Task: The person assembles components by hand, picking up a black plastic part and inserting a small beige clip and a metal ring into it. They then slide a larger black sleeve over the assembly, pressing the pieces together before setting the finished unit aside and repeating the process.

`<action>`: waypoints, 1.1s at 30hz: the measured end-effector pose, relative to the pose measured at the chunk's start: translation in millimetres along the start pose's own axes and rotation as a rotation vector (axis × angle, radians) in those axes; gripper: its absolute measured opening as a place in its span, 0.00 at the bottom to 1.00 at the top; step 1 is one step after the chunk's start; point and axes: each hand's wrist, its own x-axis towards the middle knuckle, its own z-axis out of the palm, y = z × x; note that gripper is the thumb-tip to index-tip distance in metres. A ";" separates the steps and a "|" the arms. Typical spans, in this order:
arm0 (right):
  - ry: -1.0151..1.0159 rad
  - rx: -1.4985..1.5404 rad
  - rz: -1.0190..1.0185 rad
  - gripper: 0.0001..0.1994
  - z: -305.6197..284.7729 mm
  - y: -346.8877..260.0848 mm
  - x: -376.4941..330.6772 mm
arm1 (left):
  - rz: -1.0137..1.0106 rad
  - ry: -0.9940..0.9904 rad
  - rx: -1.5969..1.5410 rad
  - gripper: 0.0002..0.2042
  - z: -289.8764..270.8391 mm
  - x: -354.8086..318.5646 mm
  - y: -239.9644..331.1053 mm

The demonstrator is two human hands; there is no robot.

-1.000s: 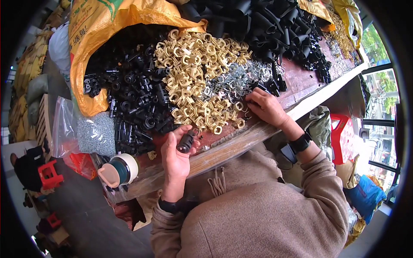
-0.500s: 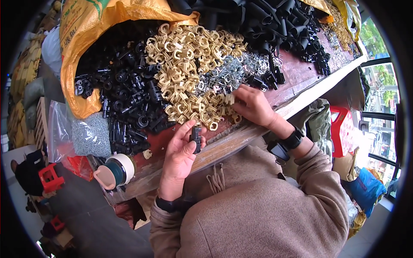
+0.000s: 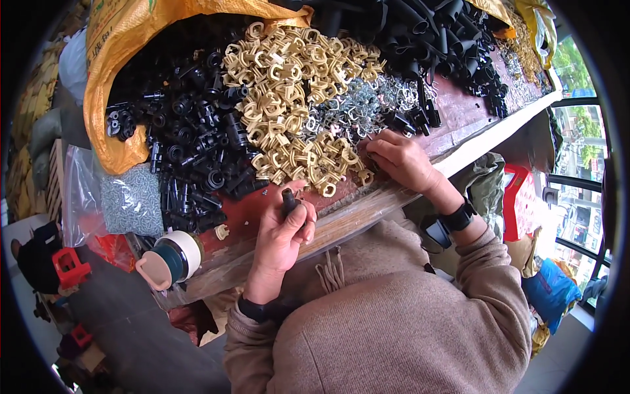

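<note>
Plug sits pinched in your left hand over the bench edge, thumb and fingers closed on its lower half; its long axis runs near upright, rounded end toward the beige clips. Loosen that pinch and it could drop off the edge. Your right hand rests curled among clips; whether it holds one, you cannot tell.

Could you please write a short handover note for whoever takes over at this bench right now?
Left hand: shut on a small black part, held above the bench edge.
Right hand: fingers in the pile of beige clips, beside the small metal rings; grip cannot be told.
Black parts pile lies left of the clips.
Done: one black part picked up.
Left: nothing fitted to it yet.
</note>
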 end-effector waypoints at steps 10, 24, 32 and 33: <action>-0.188 -0.351 0.068 0.06 -1.5 -2.3 3.3 | 0.014 0.013 0.334 0.07 13.3 3.4 -10.1; -0.182 1.799 0.587 0.05 -3.2 -32.8 -9.4 | 0.624 -0.042 1.049 0.05 61.6 52.7 -20.8; -0.034 1.755 0.507 0.05 4.2 -30.0 -11.8 | 0.363 0.074 0.727 0.03 61.7 59.1 -30.5; 0.001 1.725 0.492 0.06 3.9 -29.8 -11.5 | 0.365 0.073 0.729 0.03 62.1 60.4 -31.6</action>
